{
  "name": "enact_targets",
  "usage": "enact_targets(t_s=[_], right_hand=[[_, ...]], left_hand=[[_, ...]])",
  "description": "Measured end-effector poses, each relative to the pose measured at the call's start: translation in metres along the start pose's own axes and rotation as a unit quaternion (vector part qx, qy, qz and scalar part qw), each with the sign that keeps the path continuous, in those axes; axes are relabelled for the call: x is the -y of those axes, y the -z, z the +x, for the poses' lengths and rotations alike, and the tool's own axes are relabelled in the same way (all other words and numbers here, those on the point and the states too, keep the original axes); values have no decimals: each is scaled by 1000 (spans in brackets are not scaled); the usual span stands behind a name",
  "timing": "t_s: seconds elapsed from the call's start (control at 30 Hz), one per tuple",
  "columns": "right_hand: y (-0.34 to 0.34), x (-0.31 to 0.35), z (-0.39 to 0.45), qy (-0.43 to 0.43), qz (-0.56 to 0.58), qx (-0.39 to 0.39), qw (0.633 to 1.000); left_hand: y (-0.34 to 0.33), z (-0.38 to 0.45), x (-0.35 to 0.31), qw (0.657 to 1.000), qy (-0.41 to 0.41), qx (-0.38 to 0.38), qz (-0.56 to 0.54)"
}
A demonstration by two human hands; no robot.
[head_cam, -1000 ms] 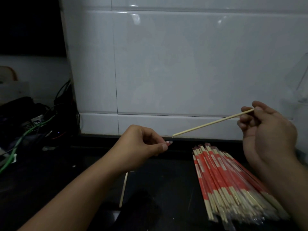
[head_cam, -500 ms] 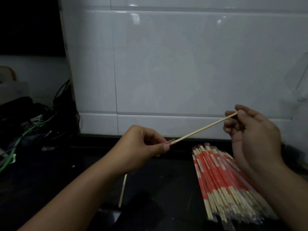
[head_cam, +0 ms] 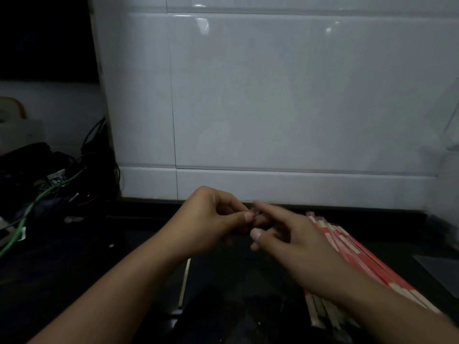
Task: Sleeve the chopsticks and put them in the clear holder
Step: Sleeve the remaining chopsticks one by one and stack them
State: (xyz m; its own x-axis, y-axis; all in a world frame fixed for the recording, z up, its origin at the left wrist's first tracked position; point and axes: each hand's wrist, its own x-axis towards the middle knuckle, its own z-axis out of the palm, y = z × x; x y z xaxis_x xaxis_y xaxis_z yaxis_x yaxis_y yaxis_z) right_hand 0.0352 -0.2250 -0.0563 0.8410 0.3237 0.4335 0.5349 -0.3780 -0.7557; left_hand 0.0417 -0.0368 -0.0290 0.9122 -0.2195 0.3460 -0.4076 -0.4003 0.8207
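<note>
The chopstick that stuck out rightward from the left hand point(head_cam: 213, 219) is now pushed inside its grasped sleeve point(head_cam: 252, 214); the right hand point(head_cam: 293, 234) has released, fingers loose.

Both forearms are bare, fingers point(head_cam: 248, 217) short-nailed, no sleeves.
</note>
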Motion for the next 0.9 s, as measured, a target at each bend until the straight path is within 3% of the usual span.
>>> enact_targets(t_s=[0.07,0.13,0.23,0.3,0.37,0.47,0.7,0.9], right_hand=[[-1,-5,2,-5,10,-78,997],[-6,-7,-2,76,-98,-81,989],[-33,0,-12,240,-218,109,940],[-55,9,-13,276,-274,245,888],[-65,15,-9,288,-305,313,852],[-65,11,-7,331,-255,289,862],[-60,1,-4,307,-189,284,889],[-61,-8,0,319,-264,250,875]], left_hand=[[6,3,1,999,10,-32,-10],[12,4,1,998,17,-58,-30],[14,5,2,996,27,-75,-41],[13,5,3,996,28,-73,-31],[12,5,2,997,24,-67,-18],[9,4,1,998,22,-59,-15],[13,2,0,998,23,-62,-9],[20,3,-1,993,15,-113,-33]])
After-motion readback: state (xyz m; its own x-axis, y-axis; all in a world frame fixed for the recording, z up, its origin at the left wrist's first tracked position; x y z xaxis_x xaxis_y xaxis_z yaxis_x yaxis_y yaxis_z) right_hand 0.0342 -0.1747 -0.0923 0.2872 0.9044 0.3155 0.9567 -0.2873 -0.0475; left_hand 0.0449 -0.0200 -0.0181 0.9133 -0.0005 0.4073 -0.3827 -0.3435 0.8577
